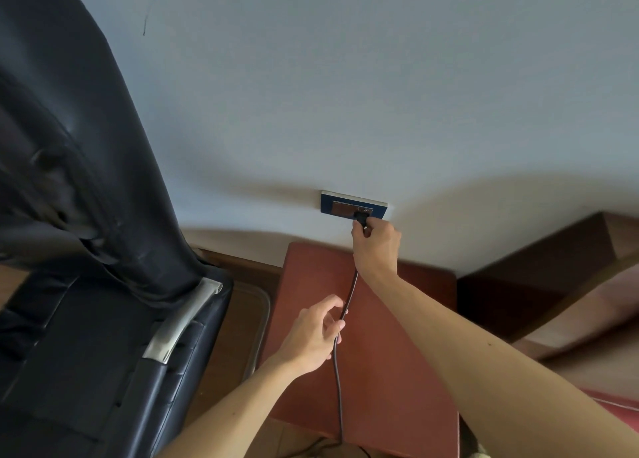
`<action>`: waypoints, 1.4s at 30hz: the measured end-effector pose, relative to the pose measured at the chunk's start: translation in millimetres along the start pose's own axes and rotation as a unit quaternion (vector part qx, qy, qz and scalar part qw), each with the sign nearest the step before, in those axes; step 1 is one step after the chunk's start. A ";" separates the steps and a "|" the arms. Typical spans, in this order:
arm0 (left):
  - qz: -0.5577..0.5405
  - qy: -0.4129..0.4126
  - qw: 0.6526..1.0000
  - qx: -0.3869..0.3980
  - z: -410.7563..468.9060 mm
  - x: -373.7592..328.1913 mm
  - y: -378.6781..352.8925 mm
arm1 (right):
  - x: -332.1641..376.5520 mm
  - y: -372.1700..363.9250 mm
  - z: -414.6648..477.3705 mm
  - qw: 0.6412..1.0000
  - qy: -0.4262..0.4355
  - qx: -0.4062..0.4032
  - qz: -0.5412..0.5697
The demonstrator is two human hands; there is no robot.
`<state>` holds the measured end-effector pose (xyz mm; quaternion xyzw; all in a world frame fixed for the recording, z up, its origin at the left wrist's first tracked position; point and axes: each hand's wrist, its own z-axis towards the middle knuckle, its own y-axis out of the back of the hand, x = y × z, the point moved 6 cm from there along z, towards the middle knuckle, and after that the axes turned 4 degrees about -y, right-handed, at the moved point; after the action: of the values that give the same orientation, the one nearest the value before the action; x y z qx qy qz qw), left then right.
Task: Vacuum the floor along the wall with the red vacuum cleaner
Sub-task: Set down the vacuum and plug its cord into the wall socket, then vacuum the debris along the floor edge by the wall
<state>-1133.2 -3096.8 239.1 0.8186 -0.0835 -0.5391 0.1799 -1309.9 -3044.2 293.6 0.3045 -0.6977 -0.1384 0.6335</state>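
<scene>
Vacuum itself out of frame; presumably its cord [337,371] runs lengthwise up across the bench [397,354] to the plug [360,218] at the wall socket [345,208], right hand [377,246] nearest and gripping the plug, left hand [316,333] pinching the cord just below.

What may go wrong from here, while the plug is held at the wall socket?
1. The right hand grips the black plug right at the wall socket. So close, it might touch the pins if the plug is not fully in, which I cannot tell.
2. The cord, which the left hand holds, runs across the red-brown table and over its near edge. It may snag there later and tug the plug out.
</scene>
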 end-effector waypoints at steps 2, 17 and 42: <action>-0.002 0.002 1.000 -0.001 0.4 0.4 -1.2 | 0.4 -1.8 1.4 1.000 -0.008 0.002 0.002; 0.013 0.004 1.000 0.000 4.2 -3.8 7.8 | 5.3 -1.9 11.9 0.999 -0.046 0.017 -0.014; 0.327 0.042 0.940 -0.092 -100.1 -188.1 245.7 | 239.0 86.7 -72.9 0.830 0.262 0.161 -0.465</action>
<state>-1104.0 -3240.5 529.4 0.7478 -0.2890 -0.4214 0.4240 -1263.8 -3106.4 546.5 0.7153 -0.2942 -0.2178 0.5953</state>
